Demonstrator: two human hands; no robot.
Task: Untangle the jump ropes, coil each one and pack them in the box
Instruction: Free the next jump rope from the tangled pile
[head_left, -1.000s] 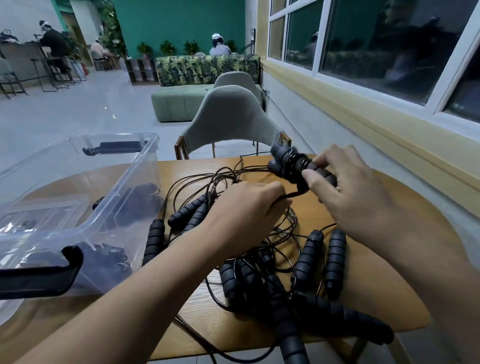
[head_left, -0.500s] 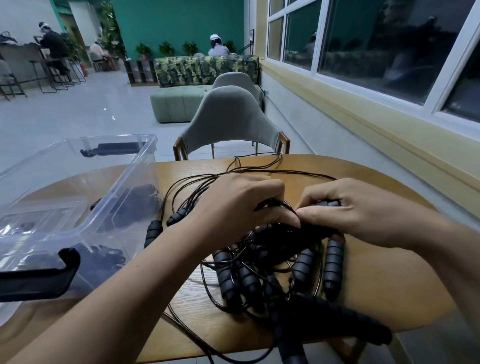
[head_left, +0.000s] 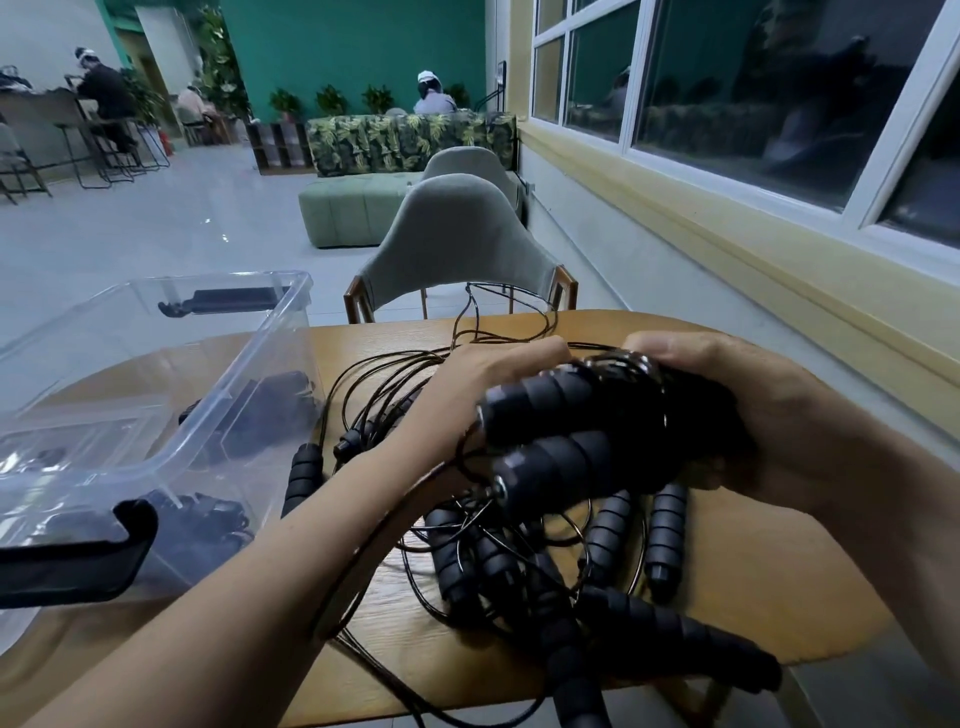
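While above the table (head_left: 753, 571), coiled jump rope (head_left: 561, 410) tight within curled left grip (head_left: 488, 395) and right grip (head_left: 769, 415).

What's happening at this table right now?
A person is packing jump ropes. The left hand and right hand both grip one coiled jump rope, its two foam handles side by side, above the table. Below it a tangle of ropes lies on the wood, not yet sorted. The clear plastic box at the left is open and holds a few dark bundles.
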